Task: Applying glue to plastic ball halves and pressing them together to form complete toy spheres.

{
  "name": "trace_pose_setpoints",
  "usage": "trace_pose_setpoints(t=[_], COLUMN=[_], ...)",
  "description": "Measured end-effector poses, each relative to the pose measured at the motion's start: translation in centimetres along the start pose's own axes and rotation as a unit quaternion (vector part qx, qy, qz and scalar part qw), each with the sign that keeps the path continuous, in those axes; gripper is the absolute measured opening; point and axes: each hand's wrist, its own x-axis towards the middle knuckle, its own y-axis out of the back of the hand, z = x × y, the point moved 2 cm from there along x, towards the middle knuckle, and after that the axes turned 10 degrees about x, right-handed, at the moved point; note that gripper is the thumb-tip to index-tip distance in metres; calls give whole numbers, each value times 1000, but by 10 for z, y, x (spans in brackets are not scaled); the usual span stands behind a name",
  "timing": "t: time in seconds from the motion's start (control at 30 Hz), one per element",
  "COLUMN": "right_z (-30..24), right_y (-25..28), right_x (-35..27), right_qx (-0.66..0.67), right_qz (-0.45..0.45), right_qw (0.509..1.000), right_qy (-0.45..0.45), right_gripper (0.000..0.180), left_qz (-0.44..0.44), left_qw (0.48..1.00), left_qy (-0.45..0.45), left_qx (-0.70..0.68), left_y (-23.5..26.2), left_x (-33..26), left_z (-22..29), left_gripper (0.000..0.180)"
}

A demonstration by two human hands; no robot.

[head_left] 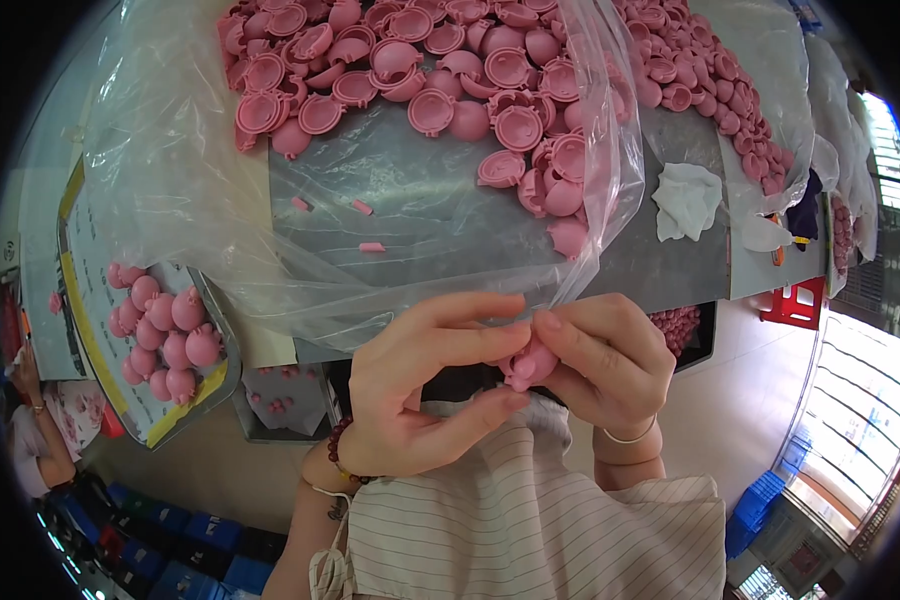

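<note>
A small pink plastic ball (pixel 533 366) with little lugs is held between my two hands, over the table's near edge. My left hand (pixel 425 375) grips it from the left, thumb below and fingers above. From the other side my right hand (pixel 610 360) pinches it with thumb and fingertips, covering much of it. Beyond them lies a heap of pink half-shells (pixel 430 110), some cup side up, on a clear plastic sheet (pixel 390 290). Several small pink pegs (pixel 371 247) rest on the grey tabletop (pixel 370 195) nearer to me.
At the left, a tray (pixel 232 372) carries closed pink balls (pixel 175 350). A crumpled white cloth (pixel 687 200) lies right of the sheet, below another pile of pink shells (pixel 710 90). Bins of pink parts (pixel 678 328) stand under the table edge. Another person's arm (pixel 45 430) shows far left.
</note>
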Motion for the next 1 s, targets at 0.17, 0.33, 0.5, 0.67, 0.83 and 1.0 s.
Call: trace_pose_setpoints(t=[0.17, 0.33, 0.5, 0.67, 0.83, 1.0], right_z=[-10, -9, 23, 52, 90, 99], right_y=[-6, 12, 64, 129, 162, 171], right_x=[0, -7, -32, -41, -50, -50], right_qx=[-59, -73, -195, -251, -271, -198], right_qz=[4, 85, 325, 480, 436, 371], right_qw=[998, 993, 925, 840, 831, 853], right_qy=[33, 29, -26, -38, -212, -310], right_gripper=[43, 29, 22, 29, 50, 47], left_qz=[14, 100, 115, 104, 83, 71], left_qw=[1000, 980, 989, 990, 991, 961], left_qy=[-19, 102, -5, -4, -14, 77], left_qx=[-9, -139, -96, -99, -106, -256], left_y=[2, -1, 1, 4, 9, 11], left_x=[-1, -2, -2, -3, -3, -2], left_z=[-8, -6, -10, -11, -13, -5], left_gripper=[46, 51, 44, 42, 40, 45])
